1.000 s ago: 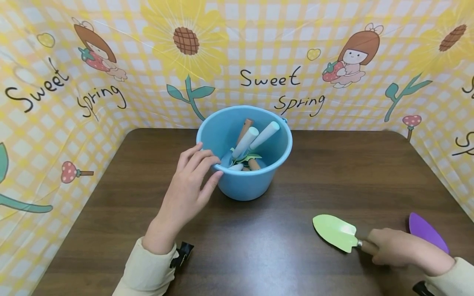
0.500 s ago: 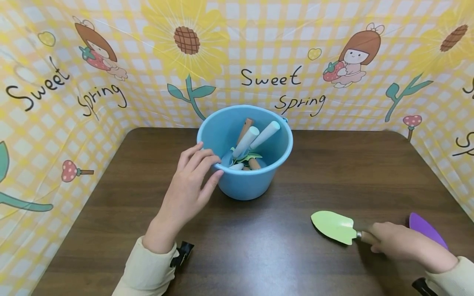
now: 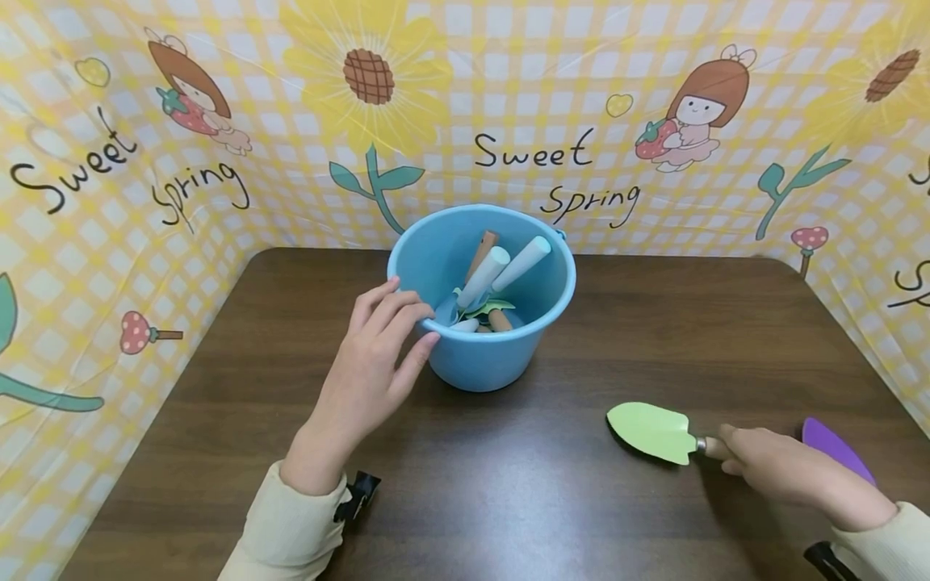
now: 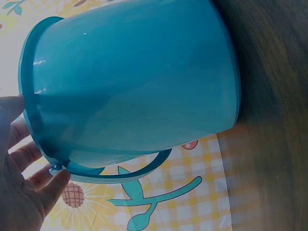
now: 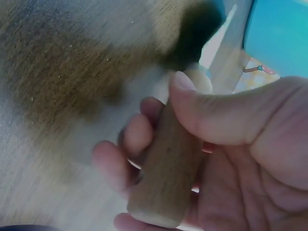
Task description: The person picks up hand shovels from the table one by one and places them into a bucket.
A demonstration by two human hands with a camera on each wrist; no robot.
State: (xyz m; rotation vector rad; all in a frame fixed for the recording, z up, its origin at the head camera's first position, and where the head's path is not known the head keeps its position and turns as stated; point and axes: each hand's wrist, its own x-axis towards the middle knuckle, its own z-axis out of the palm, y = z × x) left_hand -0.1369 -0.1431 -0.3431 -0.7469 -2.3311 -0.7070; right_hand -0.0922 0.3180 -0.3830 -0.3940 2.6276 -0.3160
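Observation:
A light blue bucket [image 3: 485, 355] stands on the table with several tools inside it. My left hand [image 3: 374, 363] holds its rim at the near left, fingertips over the edge and thumb on the outer wall. In the left wrist view the bucket's side fills much of the frame, with the hand at the rim. My right hand [image 3: 773, 468] grips a green hand trowel [image 3: 651, 432] by its wooden handle [image 5: 166, 168], the blade pointing left, low over the table. Behind the right hand lies a purple blade [image 3: 835, 448], its rear part hidden by the hand and forearm.
Inside the bucket, light blue handles [image 3: 483, 277] and brown handles [image 3: 481, 256] stick up or lie low. The dark wooden table [image 3: 465, 484] meets a yellow checked cloth [image 3: 508, 97] at the back and sides. The bucket's carrying handle [image 4: 144, 173] hangs along its side.
My right hand has lifted the trowel slightly and carried it a little away from me and left. The left hand keeps its place on the bucket rim.

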